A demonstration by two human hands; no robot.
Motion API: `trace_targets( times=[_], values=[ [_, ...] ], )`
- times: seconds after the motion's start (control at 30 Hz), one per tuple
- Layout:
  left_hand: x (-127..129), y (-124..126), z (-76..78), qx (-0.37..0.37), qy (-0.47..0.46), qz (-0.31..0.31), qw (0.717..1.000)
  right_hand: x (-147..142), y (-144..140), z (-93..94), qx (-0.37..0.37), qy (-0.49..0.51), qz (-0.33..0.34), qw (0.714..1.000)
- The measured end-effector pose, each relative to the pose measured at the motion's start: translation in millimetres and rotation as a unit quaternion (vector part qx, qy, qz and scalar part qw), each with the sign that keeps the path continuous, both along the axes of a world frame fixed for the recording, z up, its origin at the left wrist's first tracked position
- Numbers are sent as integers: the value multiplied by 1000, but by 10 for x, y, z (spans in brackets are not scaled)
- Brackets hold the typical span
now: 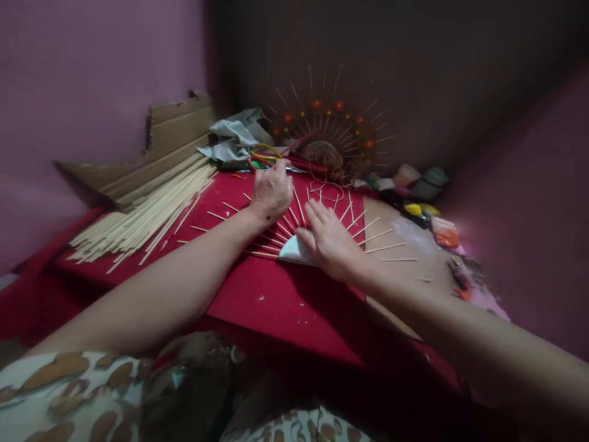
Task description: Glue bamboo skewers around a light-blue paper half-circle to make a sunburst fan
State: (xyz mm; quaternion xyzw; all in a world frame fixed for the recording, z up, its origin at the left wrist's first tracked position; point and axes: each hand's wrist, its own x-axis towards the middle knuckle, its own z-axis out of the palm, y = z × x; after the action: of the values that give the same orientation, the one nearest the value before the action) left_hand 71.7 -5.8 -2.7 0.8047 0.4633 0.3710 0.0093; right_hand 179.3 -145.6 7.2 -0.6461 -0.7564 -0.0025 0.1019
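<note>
Thin wooden sticks (385, 236) fan out like rays from a pale half-round piece (294, 248) on the red cloth. My right hand (329, 239) lies over the right side of this fan, its fingers stretched out and its thumb at the pale piece. Above the upper left sticks, my left hand (272, 193) is closed with curled fingers. Whatever it may hold is hidden beneath it. Just beyond its knuckles are scissors (267, 153) with yellow and red handles. A loose thin string (324, 191) lies near the fan's top.
A bundle of sticks (147, 212) lies at left, beside torn cardboard (179, 132) and a crumpled pale sheet (242, 132). A finished-looking stick fan with red flowers (339, 105) stands at the back. Small packets (445, 232) and other bits line the right side, beside a brown board (391, 288).
</note>
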Motion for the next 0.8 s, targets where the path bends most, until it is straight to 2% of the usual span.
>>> trace_targets(
  times=[0.07,0.13,0.17,0.2,0.23,0.27,0.3,0.37,0.4,0.43,0.47,0.5,0.53,0.57,0.6,0.63,0.67,0.73,0.77,0.8],
  values=[
    [-6,29,-3,-5,-9,3,1000,-92,-418,-1,-62,23,33,997],
    [-9,56,-12,-1,-17,4,1000,-183,-815,39,-104,84,109,985],
    [-10,64,-15,3,-20,1,1000,-212,-965,74,-126,132,183,966],
    [-10,67,-17,6,-22,-3,1000,-222,-1067,111,-141,180,297,927],
    [-10,64,-16,8,-22,-8,1000,-214,-1116,141,-151,206,418,872],
    [-8,55,-12,9,-21,-14,1000,-190,-1115,156,-149,215,438,860],
    [-6,43,-7,9,-19,-19,1000,-155,-1075,151,-131,210,406,880],
    [1,13,4,7,-12,-26,1000,-85,-944,82,-53,159,204,965],
    [4,0,8,5,-8,-27,1000,-65,-890,32,-13,118,93,989],
    [8,-10,9,2,-5,-27,1000,-61,-861,-15,-11,82,21,996],
    [11,-15,9,-2,-2,-27,1000,-75,-861,-50,-29,69,25,997],
    [13,-16,6,-3,0,-27,1000,-100,-886,-66,-48,81,114,989],
    [15,-13,1,-4,0,-28,1000,-131,-925,-63,-68,107,240,962],
    [16,-8,-4,-1,-1,-30,1000,-158,-965,-45,-83,141,360,918],
    [16,-3,-10,3,-2,-31,1000,-174,-991,-18,-81,175,423,885],
    [16,1,-15,8,-2,-30,1000,-172,-993,7,-62,204,424,880],
    [15,4,-18,11,-1,-30,1000,-150,-966,22,-29,222,374,900],
    [15,6,-22,14,3,-27,1000,-60,-839,9,61,208,173,961],
    [15,6,-23,15,4,-27,1000,-4,-754,-18,99,177,88,975],
    [16,6,-24,17,4,-28,999,48,-668,-52,120,147,33,981]
  ],
)
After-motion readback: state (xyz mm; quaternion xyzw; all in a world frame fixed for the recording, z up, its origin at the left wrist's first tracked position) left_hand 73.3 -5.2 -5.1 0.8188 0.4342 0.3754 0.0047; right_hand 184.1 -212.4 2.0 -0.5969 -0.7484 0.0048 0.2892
